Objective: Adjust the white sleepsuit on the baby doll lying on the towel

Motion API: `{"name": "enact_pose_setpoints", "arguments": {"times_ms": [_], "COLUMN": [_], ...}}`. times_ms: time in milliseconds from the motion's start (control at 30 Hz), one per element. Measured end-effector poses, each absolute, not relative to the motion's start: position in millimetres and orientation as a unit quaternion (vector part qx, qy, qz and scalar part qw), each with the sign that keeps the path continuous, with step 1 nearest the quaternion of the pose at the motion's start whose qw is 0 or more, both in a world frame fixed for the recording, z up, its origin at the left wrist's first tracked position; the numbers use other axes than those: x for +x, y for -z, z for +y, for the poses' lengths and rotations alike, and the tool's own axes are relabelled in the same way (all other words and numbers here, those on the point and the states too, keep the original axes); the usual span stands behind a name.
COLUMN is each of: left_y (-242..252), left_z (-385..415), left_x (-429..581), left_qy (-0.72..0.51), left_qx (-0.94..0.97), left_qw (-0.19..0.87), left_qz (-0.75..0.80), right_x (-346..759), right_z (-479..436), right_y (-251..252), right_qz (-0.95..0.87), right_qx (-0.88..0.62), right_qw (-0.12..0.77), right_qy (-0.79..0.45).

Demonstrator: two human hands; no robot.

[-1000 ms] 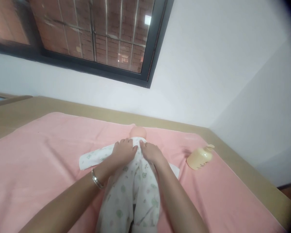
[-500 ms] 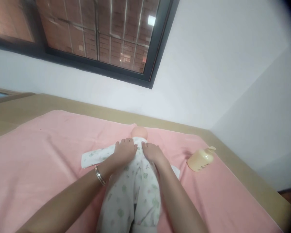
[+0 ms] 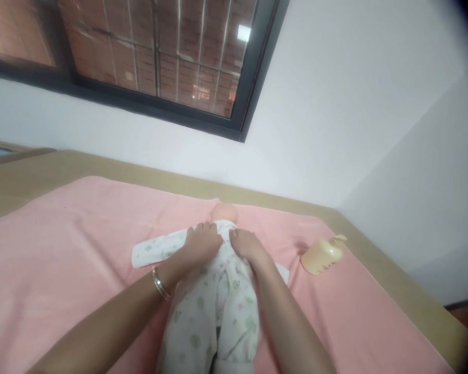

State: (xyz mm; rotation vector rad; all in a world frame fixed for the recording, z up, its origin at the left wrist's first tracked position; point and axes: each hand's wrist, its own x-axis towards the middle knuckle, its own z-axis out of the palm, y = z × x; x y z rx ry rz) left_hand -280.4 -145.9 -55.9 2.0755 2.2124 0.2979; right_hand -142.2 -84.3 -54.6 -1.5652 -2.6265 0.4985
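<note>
A baby doll lies on its back, its smooth round head at the far end and its legs toward me. It wears white clothes with a small green print. One sleeve stretches out to the left; the other is mostly hidden behind my right forearm. My left hand, with a silver bangle at the wrist, is closed on the clothing at the doll's upper body. Opposite it, my right hand is closed on the other side, thumb toward the middle. Both hands' undersides are hidden.
Under the doll spreads a pink blanket with a few creases. A pale yellow bottle lies tilted to the right. Behind are a wooden edge, a white wall and a dark-framed window.
Both hands stay at the doll's upper body, with only a very slight shift of the hands and the cloth. The bottle and blanket look the same.
</note>
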Motion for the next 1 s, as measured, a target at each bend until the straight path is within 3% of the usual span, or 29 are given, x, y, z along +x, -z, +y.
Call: {"name": "enact_pose_setpoints", "arguments": {"times_ms": [167, 400, 633, 867, 1000], "left_y": [62.1, 56.3, 63.1, 54.1, 57.2], "left_z": [-132.6, -144.7, -128.9, -145.3, -140.9], "left_x": [-295.0, -277.9, -292.7, -277.8, -283.6], "left_qy": [-0.147, -0.077, -0.142, -0.055, -0.083], "left_qx": [0.643, 0.689, 0.641, 0.697, 0.696], "left_qw": [0.138, 0.013, 0.107, -0.011, 0.017], "left_qz": [0.739, 0.720, 0.747, 0.715, 0.713], "right_x": [-145.5, -142.6, -146.2, -143.5, -142.2], "right_z": [-109.1, -78.1, -101.2, -72.6, -83.3], "right_y": [46.0, 62.1, 53.5, 68.8, 61.0], "right_qz": [-0.879, -0.850, -0.874, -0.849, -0.856], "right_qx": [-0.465, -0.511, -0.477, -0.510, -0.501], "right_qw": [0.054, 0.012, 0.055, 0.038, 0.043], "right_qy": [-0.085, -0.127, -0.079, -0.134, -0.119]}}
